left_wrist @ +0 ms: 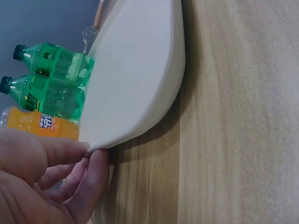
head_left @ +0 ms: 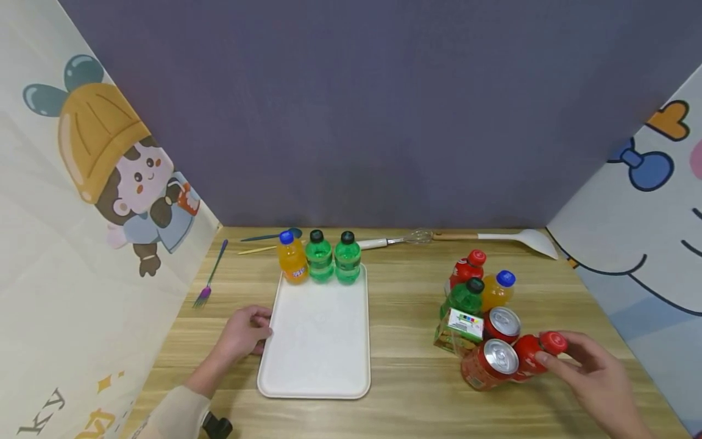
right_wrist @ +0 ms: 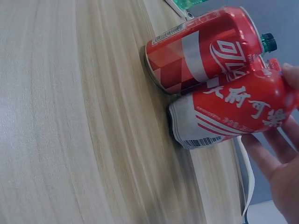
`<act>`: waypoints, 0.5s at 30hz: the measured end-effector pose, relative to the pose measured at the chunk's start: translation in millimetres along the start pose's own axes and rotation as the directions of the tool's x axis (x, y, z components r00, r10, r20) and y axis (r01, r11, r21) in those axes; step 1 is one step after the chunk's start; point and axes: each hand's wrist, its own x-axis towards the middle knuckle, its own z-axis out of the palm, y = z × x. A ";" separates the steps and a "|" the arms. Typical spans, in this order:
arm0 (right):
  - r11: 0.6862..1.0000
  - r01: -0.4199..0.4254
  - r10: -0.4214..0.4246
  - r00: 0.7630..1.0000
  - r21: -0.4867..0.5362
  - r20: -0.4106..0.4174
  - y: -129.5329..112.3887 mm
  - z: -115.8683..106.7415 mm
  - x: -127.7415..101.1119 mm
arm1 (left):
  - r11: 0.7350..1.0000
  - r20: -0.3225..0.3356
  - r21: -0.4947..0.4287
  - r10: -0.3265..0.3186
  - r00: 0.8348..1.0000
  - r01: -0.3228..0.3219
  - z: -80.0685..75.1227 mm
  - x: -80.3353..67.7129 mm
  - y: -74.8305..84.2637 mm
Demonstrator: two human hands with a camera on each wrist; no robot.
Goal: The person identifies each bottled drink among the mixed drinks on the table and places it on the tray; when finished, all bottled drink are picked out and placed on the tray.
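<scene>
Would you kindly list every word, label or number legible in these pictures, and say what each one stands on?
"可口" in white script: on the red can.
"ky": on the left backdrop panel, cut off by the frame edge.
White characters on the red bottle in the right hand: too slanted to read surely.
Barcode digits, orange bottle logo, carton print: too small or blurred.

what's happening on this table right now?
A person's left hand holds the left edge of a white tray, which carries an orange bottle and two green bottles along its far edge. The right hand grips a red bottle beside a cluster of cans and bottles.
</scene>
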 end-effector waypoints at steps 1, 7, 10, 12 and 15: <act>1.000 -0.003 0.003 1.000 -0.001 -0.020 0.6 0.5 -0.2 | 1.000 0.001 -0.004 0.000 1.000 0.000 0.3 -0.2 0.2; 0.999 -0.048 0.047 0.998 -0.013 -0.049 3.9 0.1 1.8 | 1.000 -0.002 -0.013 -0.002 1.000 0.002 2.1 -0.3 1.1; 0.997 -0.072 0.072 0.997 0.000 -0.033 4.3 -0.3 3.7 | 1.000 -0.009 -0.003 -0.001 1.000 0.001 2.0 0.0 1.7; 0.996 -0.085 0.085 0.996 0.006 -0.020 4.4 0.0 4.7 | 1.000 -0.012 0.002 -0.004 1.000 0.004 1.5 0.0 1.8; 0.994 -0.103 0.103 0.995 0.027 -0.003 5.0 1.1 5.5 | 1.000 -0.015 0.007 -0.004 1.000 0.004 0.8 -0.3 2.4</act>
